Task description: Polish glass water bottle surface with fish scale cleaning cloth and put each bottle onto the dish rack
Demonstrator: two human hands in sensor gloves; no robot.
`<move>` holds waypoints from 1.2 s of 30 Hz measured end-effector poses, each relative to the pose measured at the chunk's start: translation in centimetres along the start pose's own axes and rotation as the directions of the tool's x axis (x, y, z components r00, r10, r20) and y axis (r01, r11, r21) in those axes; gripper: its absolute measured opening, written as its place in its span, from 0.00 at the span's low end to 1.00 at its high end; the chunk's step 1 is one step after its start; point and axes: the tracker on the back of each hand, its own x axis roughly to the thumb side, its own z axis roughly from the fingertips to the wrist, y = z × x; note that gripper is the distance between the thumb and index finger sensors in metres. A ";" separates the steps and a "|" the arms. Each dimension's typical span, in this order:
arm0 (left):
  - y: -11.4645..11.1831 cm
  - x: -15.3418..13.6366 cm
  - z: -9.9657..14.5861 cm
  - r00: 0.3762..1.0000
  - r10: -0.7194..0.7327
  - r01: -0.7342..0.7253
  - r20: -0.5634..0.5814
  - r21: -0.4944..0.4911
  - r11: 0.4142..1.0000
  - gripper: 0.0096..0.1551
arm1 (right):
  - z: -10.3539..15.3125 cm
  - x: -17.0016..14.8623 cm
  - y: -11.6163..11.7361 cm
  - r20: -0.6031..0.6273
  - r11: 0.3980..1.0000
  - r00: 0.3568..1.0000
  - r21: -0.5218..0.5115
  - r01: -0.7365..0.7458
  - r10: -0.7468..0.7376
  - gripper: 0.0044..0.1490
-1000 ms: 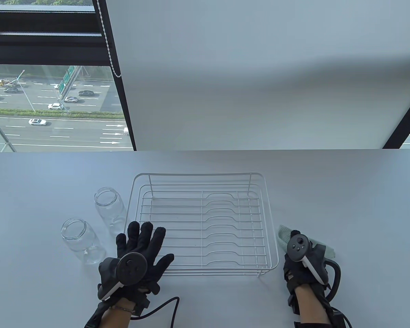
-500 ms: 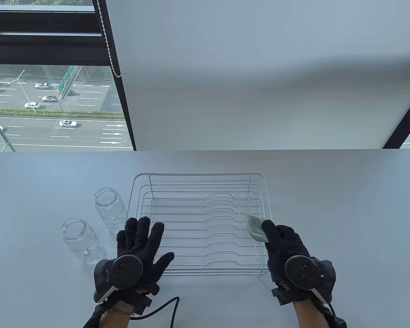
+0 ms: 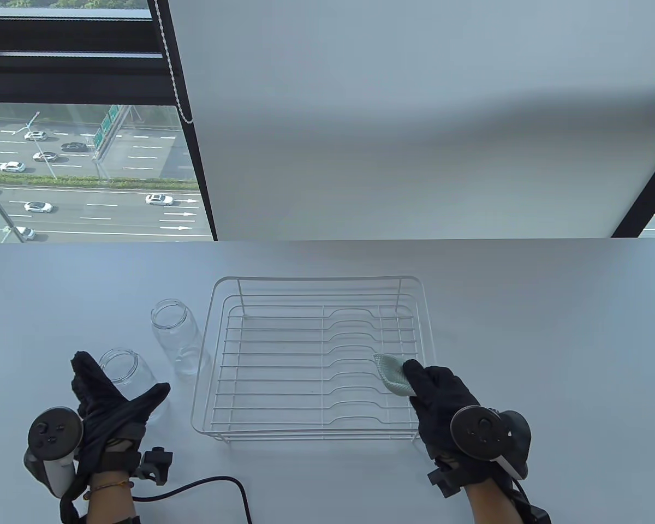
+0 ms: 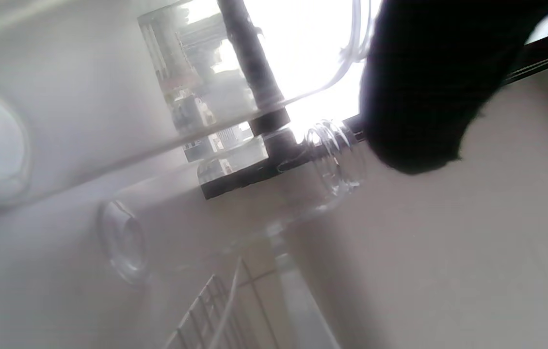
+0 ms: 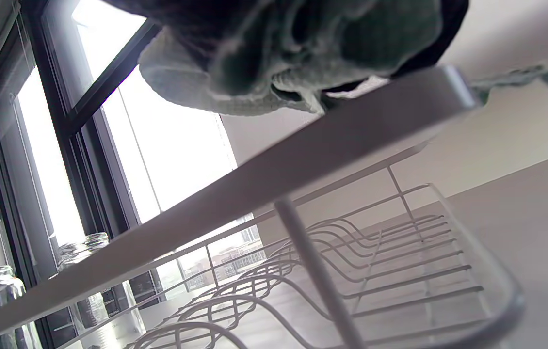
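Bottle [image 3: 121, 376] between spread left hand [image 3: 109, 415] fingers, ungripped; right hand [image 3: 442, 404] pinches cloth [image 3: 390, 374] over rack [image 3: 316, 360].

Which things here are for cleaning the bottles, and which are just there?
For the job:
near glass bottle
far glass bottle
green cloth, held in the right hand
left hand, open by the near bottle
dish rack

Just there:
black cable
window

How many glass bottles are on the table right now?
2. Both stand left of the dish rack: the near bottle between the left hand's fingers and thumb, the far bottle beside the rack.
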 end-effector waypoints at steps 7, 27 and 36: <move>-0.6 -3.3 -0.3 0.998 0.057 -0.057 0.017 0.033 0.998 0.82 | -0.1 -0.2 0.1 -0.007 1.000 1.000 0.016 0.018 -0.018 0.33; -15.3 15.0 5.0 0.759 0.638 -0.513 0.128 -0.485 0.708 0.65 | 0.0 0.7 -0.4 0.023 0.985 0.985 -0.016 0.174 -0.173 0.33; -20.6 14.4 5.7 0.759 0.637 -0.518 -0.136 -0.719 0.464 0.64 | -3.9 8.0 -2.2 0.243 0.924 0.900 -0.034 0.381 -0.362 0.31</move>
